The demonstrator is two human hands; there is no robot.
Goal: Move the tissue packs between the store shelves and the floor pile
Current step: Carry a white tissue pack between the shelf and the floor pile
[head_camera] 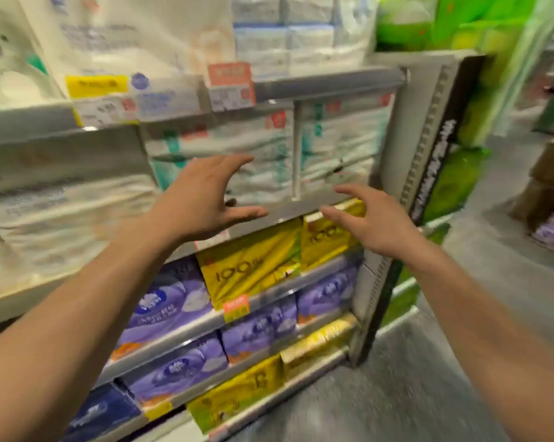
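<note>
Both arms reach out toward a store shelf unit. My left hand [205, 199] is open with spread fingers, in front of white-and-teal tissue packs [256, 148] on the middle shelf. My right hand [365, 221] is open too, fingers curled, hovering before the grey shelf edge [288, 215] and a yellow tissue pack [326, 237]. Neither hand touches a pack. Below sit another yellow pack [250, 272] and purple packs [164, 311] on lower shelves. The picture is blurred by motion.
White tissue bundles [65, 212] fill the shelf at left, and more white packs [135, 36] stand on the top shelf. Green packs [451, 183] stack beyond the shelf end post [406, 173]. Grey floor [428, 393] lies at right, with a brown display [546, 186] beyond.
</note>
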